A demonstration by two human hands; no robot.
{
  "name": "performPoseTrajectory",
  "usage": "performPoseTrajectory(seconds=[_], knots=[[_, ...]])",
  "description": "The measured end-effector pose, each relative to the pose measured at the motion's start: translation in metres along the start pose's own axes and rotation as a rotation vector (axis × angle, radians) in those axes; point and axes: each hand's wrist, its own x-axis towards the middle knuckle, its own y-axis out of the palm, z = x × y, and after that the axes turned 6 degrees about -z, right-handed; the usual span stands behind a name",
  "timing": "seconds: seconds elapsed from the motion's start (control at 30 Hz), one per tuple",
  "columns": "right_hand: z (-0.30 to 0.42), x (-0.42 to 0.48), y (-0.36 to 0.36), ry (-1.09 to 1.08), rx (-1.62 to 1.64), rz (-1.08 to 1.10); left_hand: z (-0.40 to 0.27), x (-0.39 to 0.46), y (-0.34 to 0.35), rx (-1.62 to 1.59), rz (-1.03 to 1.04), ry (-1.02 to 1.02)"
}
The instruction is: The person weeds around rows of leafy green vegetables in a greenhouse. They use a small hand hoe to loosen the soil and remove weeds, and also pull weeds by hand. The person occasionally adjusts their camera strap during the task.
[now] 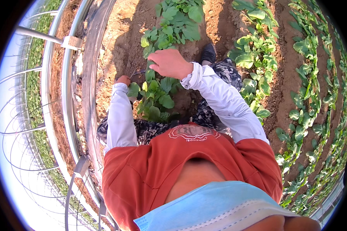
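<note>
My left hand [123,80], in a rolled white sleeve, is closed low over the soil at the left side of the crop row. A thin dark tool [138,72] extends from it towards the stems; its exact kind is unclear. My right hand [170,63] is above the row, back up, with thumb and fingers pointing left and partly curled. The leaves beneath hide whether it grips anything. Broad green leafy plants [177,26] grow beyond my right hand, and more leafy plants [157,99] stand between my hands and my body.
A wooden board [92,57] and curved metal rails [67,86] run along the left. To the right lie further crop rows [256,52] with soil furrows [286,72] between them. My dark shoe [208,53] rests on soil beside the near row.
</note>
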Motion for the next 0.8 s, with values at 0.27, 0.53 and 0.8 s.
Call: performPoseTrajectory(seconds=[0.27, 0.53, 0.8], knots=[[0.001, 0.002, -0.003, 0.043, -0.075, 0.13, -0.022, -0.01, 0.018, -0.036, -0.051, -0.116], [0.011, 0.009, -0.001, 0.102, 0.03, -0.078, -0.03, 0.01, -0.04, -0.772, -0.262, -0.143], [-0.012, 0.024, 0.0, 0.758, 1.078, -0.489, -0.211, -0.076, -0.201, -1.329, -0.195, 0.234]])
